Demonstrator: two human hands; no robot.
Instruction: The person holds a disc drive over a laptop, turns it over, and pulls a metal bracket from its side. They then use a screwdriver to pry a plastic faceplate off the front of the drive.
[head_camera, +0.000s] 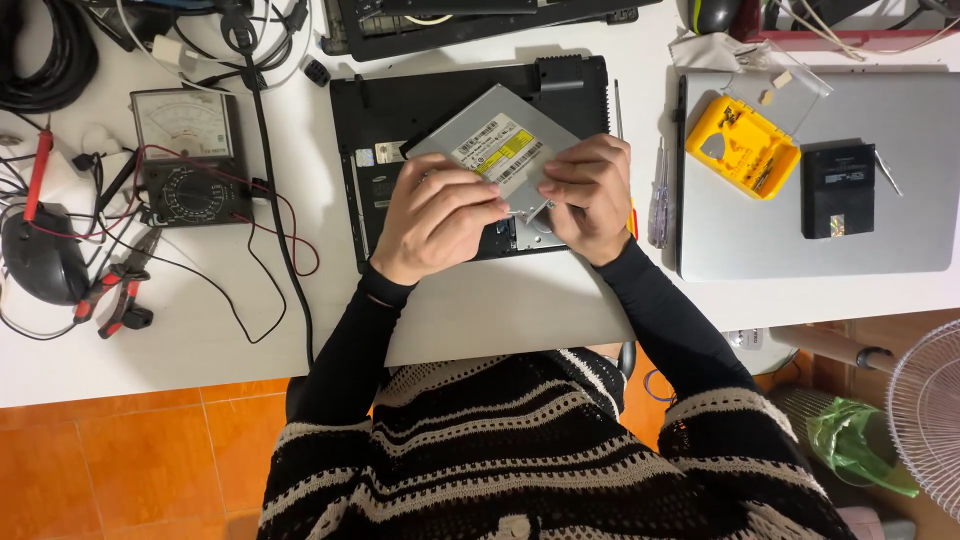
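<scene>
Close in, my left hand (440, 215) and right hand (590, 195) both pinch the near edge of a silver optical drive (495, 140), fingers closed on it, drive tilted above the open black laptop base (400, 110). Risk: the grip sits only on one edge, so it could slip and knock the exposed board. Right of it, screwdrivers (658, 195), then a yellow bit case (742, 148) on a grey laptop (900, 200). Far left, an analog multimeter (188, 155) with trailing leads that could snag.
</scene>
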